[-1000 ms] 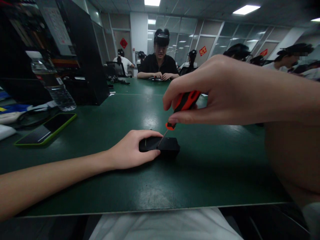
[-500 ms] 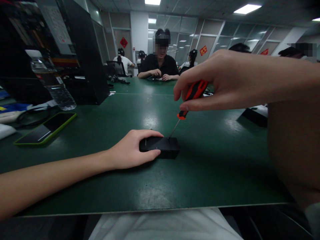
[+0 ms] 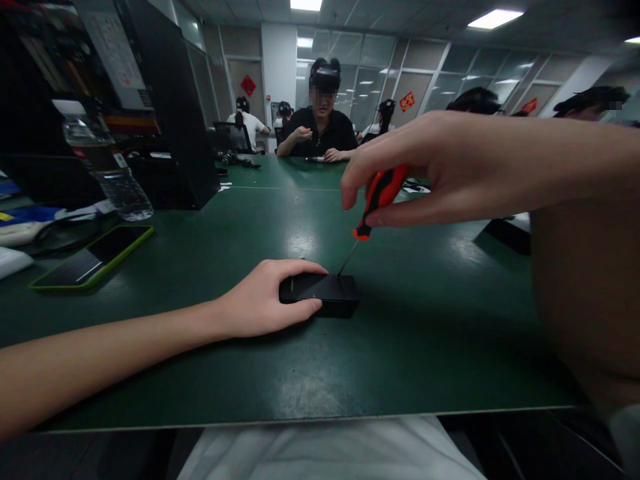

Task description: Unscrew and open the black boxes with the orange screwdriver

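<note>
A small black oblong box lies on the green table in front of me. My left hand grips its left end, thumb along the near side and fingers over the far side. Above and to the right, my right hand holds a red and black screwdriver by its handle, thumb below and fingers over the top. The screwdriver slants, and its thin shaft points down to the box's top face near the far edge. What its tip touches is too small to make out.
At the left lie a phone in a green case and a tilted water bottle, beside a large black case. A black object sits at the right, partly behind my arm. A person sits across the table.
The screwdriver's handle has turned in my right hand, and the fingers have shifted slightly left. My left hand and the box have stayed put. The person opposite has raised one hand.
</note>
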### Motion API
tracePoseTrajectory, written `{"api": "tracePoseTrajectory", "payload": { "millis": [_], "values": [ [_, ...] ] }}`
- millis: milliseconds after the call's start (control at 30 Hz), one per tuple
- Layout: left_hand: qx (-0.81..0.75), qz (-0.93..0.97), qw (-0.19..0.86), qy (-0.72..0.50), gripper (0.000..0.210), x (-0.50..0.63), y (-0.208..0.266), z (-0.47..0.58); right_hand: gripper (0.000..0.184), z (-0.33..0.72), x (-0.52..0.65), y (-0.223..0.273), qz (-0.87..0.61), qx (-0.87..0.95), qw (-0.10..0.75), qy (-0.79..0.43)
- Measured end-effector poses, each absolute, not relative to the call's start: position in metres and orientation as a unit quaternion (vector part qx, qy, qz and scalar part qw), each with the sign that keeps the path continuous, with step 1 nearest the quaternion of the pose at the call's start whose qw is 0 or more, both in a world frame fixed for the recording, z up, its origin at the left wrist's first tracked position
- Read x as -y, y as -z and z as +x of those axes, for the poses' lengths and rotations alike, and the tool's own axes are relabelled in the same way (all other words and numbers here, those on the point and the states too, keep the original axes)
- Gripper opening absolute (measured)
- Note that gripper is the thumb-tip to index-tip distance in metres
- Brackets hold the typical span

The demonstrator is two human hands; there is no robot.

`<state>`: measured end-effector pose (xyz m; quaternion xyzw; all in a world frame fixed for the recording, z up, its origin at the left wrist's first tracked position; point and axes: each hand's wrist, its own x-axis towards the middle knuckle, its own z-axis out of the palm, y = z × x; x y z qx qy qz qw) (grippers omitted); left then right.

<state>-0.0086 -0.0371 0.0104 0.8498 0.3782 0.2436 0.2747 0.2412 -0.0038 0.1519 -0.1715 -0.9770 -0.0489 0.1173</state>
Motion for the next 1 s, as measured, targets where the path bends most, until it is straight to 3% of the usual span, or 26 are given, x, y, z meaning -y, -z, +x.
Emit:
{"api": "tracePoseTrajectory", "payload": {
  "millis": [533, 667, 1000],
  "values": [
    [-0.378, 0.849, 0.277, -0.244, 0.043, 0.0349, -0.0081, -0.0083, 0.034, 0.2392, 0.0077, -0.1516, -0.173, 0.971, 0.122, 0.106],
    [-0.375, 0.851, 0.272, -0.246, 0.043, 0.0355, -0.0083, -0.0090, 0.024, 0.2373, 0.0064, -0.1515, -0.166, 0.974, 0.114, 0.100],
    [-0.367, 0.863, 0.243, -0.249, 0.037, 0.0354, -0.0088, -0.0106, 0.031, 0.2393, -0.0002, -0.1458, -0.191, 0.968, 0.112, 0.115]
  ]
}}
